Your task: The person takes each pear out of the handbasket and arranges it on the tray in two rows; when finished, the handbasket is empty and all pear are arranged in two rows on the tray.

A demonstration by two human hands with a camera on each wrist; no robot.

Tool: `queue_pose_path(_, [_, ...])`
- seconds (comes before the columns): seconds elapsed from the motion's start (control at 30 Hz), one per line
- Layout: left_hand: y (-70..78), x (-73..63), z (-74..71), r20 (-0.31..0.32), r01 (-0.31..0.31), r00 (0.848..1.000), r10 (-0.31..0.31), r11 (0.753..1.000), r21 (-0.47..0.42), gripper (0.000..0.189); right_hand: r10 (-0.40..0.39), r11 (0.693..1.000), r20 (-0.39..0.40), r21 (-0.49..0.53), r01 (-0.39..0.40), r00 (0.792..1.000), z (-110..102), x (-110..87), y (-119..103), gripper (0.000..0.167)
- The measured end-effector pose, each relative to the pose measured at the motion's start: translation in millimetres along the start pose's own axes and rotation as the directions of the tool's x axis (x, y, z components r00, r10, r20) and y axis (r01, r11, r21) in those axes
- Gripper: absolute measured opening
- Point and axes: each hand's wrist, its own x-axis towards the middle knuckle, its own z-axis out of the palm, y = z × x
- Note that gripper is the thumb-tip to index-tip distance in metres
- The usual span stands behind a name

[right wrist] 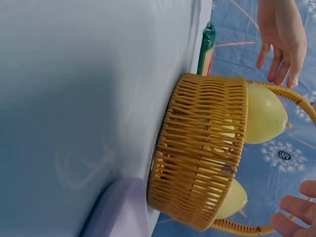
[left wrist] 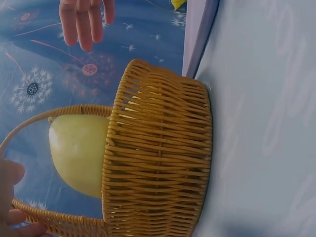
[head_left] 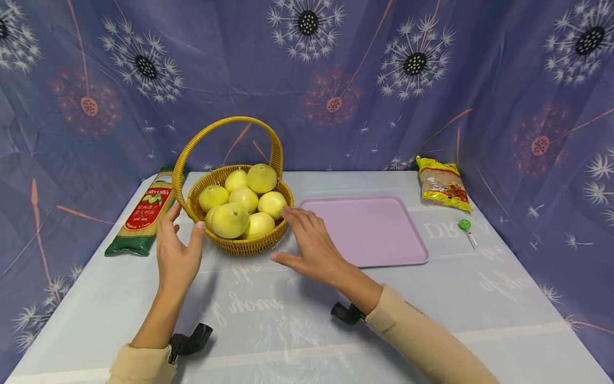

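A woven tan basket (head_left: 247, 247) with a tall arched handle (head_left: 225, 122) stands on the table, heaped with several round, pale yellow-green fruits (head_left: 230, 220). At its left side is my left hand (head_left: 178, 256), fingers extended near the foot of the handle and thumb out toward the rim. My right hand (head_left: 312, 245) hovers over the right rim with straight fingers and spread thumb. Neither hand holds anything. The left wrist view shows the basket wall (left wrist: 158, 153) with a fruit (left wrist: 81, 153) rising above it; the right wrist view shows the opposite wall (right wrist: 200, 143).
A pink-purple tray (head_left: 376, 232) lies just right of the basket. Left of the basket rests a green and red pasta packet (head_left: 144, 210). Farther right are a yellow snack bag (head_left: 443, 184) and a green lollipop (head_left: 465, 224). A patterned purple cloth (head_left: 230, 64) hangs behind.
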Motion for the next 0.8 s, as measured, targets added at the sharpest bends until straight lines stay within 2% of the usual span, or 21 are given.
queue_pose_path(0.63, [-10.5, 18.0, 1.0, 0.006, 0.132, 0.991, -0.132, 0.986, -0.101, 0.061, 0.042, 0.991, 0.031, 0.126, -0.046, 0.999, 23.7, 27.8, -11.2, 0.088])
queue_pose_path(0.8, [-11.4, 22.4, 1.0, 0.009, 0.156, 0.988, -0.156, 0.981, -0.112, 0.061, 0.086, 0.983, 0.060, 0.160, -0.095, 0.994, 28.7, 32.9, -13.3, 0.090])
